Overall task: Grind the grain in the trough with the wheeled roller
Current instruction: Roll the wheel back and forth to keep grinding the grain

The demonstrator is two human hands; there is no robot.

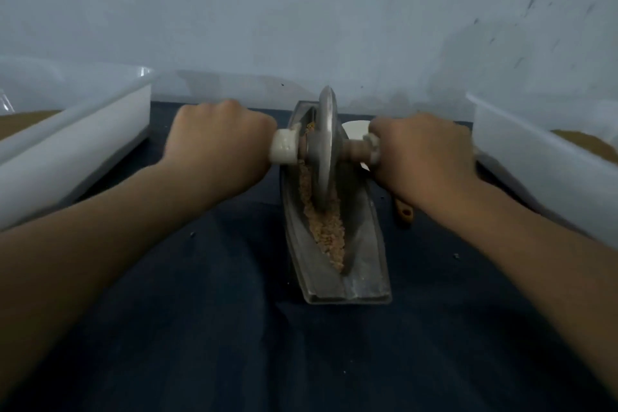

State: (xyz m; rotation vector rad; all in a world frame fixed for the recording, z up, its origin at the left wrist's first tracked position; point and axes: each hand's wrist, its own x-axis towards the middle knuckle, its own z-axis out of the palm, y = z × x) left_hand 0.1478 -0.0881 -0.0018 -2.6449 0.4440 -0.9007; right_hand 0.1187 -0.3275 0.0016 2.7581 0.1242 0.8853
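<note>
The tan crushed grain (326, 227) is heaped along the groove of the grey boat-shaped metal trough (364, 244), which is laid lengthwise on the dark blue cloth (200, 311) over the desk. The grey metal wheeled roller (323, 150) is stood upright in the grain. Its pale handles are enclosed by the left hand (217, 140) and the right hand (424, 154), each grip closed round one end. Brown material is held in the left white plastic bin (77, 144) and the right white plastic bin (535, 157).
</note>
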